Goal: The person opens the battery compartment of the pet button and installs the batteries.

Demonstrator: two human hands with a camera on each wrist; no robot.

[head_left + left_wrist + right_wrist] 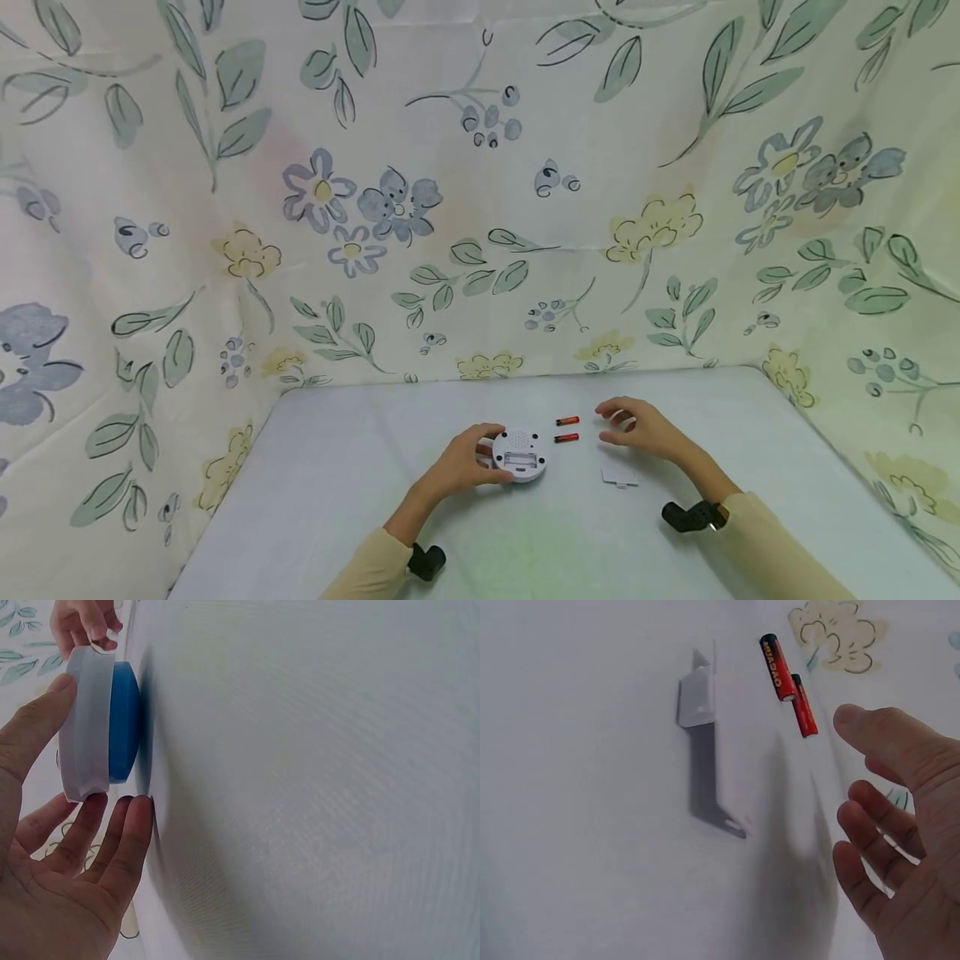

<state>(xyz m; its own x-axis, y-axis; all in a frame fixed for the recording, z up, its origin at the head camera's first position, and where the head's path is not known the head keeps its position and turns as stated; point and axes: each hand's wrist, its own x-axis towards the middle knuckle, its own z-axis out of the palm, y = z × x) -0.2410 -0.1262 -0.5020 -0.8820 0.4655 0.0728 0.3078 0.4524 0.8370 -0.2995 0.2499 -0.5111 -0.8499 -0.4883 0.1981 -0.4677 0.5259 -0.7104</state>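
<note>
The round white device (519,454) is on the near-middle part of the table (337,500), left of the loose parts, with its underside up. The left hand (467,460) grips it by the edge, thumb on the near side and fingertips on the far side. The right hand (643,429) is to the right, above the table, fingers loosely bent and holding nothing. Status, as judged from the layout: the battery compartment (521,461) is uncovered and appears unloaded; the cover (619,475) is off and lies to the right of the device, on the near side of the right hand. Two batteries, a far battery (567,421) and a near battery (566,437), lie side by side between the device and the right hand, with neither hand touching them. Outstanding, on the same judgement: both cells are outside the housing and the cover is not seated. The housing is a shallow disc with four dark feet, a field of small holes on the far half of its underside, and a rectangular bay on the near half. The left wrist view shows a blue section (124,724) on the face turned toward the table; whether it touches the surface, I cannot tell.
</note>
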